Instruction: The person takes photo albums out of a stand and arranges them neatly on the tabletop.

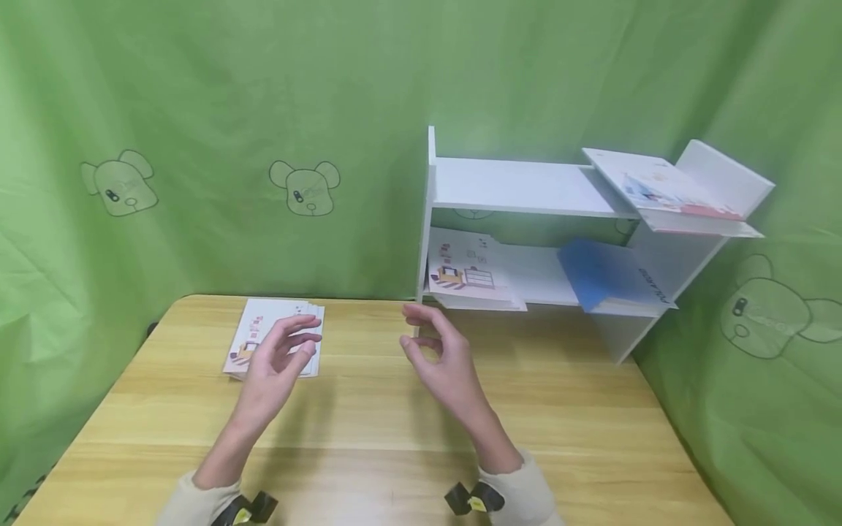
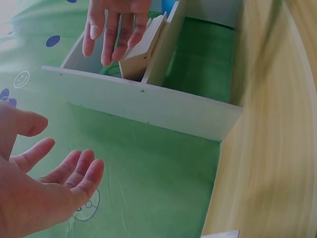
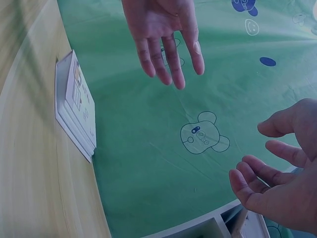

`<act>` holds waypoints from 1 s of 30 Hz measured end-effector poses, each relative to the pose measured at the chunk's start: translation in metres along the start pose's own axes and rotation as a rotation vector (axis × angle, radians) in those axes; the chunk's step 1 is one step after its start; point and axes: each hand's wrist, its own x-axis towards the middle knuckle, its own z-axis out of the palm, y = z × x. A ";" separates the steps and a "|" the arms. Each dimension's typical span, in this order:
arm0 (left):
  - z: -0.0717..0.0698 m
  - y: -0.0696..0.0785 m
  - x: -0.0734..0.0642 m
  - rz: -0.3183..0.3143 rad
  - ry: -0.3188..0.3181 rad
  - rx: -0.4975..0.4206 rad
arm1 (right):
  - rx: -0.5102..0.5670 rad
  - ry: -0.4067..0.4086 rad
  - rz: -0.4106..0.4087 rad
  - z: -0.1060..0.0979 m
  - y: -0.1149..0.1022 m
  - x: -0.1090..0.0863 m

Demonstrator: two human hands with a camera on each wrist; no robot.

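Pale sleeves (image 1: pixel 522 489) enter at the bottom of the frame, with dark wristbands (image 1: pixel 485 498) over them. Just above, the left hand (image 1: pixel 279 361) hangs left of the middle, fingers loosely bent, holding nothing; the right hand (image 1: pixel 446 359) hangs near the centre in much the same curve, its grip likewise bare. Below them spreads the wooden table (image 1: pixel 388 431). Beyond the left hand, at the middle left of the frame, lies the pile of books (image 1: pixel 255 325), partly hidden by the fingers, its edges not quite lined up. Such loose stacking could let the upper books slide if a hand caught only some of them or brushed a corner. Farther off, right of centre, stands the white shelf (image 1: pixel 520 186): thin books (image 1: pixel 463 267) lie at the left of its lower board, a blue book (image 1: pixel 608 270) at the right, and a thick book (image 1: pixel 671 186) above it. These seem to jut past the front edges, so a bump from a hand or sleeve could tip one off. Farthest back, across the top of the frame, hangs the green curtain (image 1: pixel 217 88)
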 end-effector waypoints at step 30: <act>0.042 0.015 0.014 -0.009 -0.044 -0.073 | -0.085 0.042 0.019 -0.033 -0.006 -0.007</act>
